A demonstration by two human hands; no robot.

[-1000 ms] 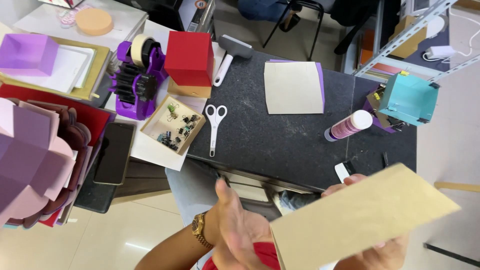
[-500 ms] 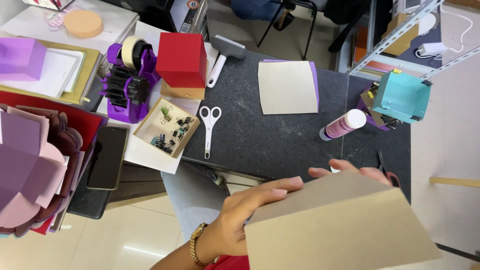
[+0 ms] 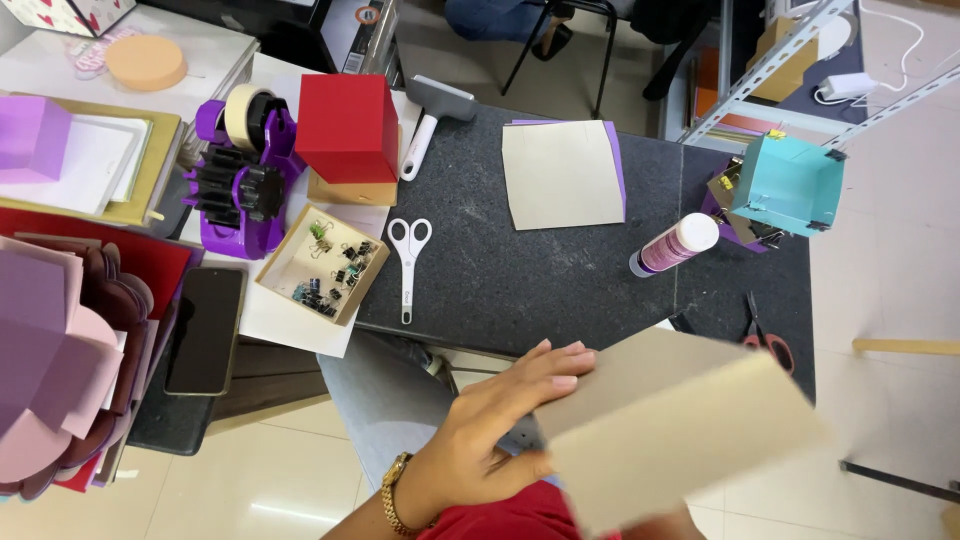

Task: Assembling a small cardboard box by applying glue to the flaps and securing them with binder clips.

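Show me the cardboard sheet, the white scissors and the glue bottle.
cardboard sheet point(image 3: 680, 430), head view, middle of its face
white scissors point(image 3: 408, 262), head view, the pivot
glue bottle point(image 3: 676, 245), head view, its body

Matt cardboard sheet point(image 3: 680, 430), speckled stone-look tabletop point(image 3: 520, 280)

L hand point(image 3: 490, 425) grips tan card point(image 3: 680, 430); scissors point(image 3: 408, 262) near.

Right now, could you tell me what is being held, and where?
The left hand holds a tan cardboard sheet by its left edge; the right hand is hidden.
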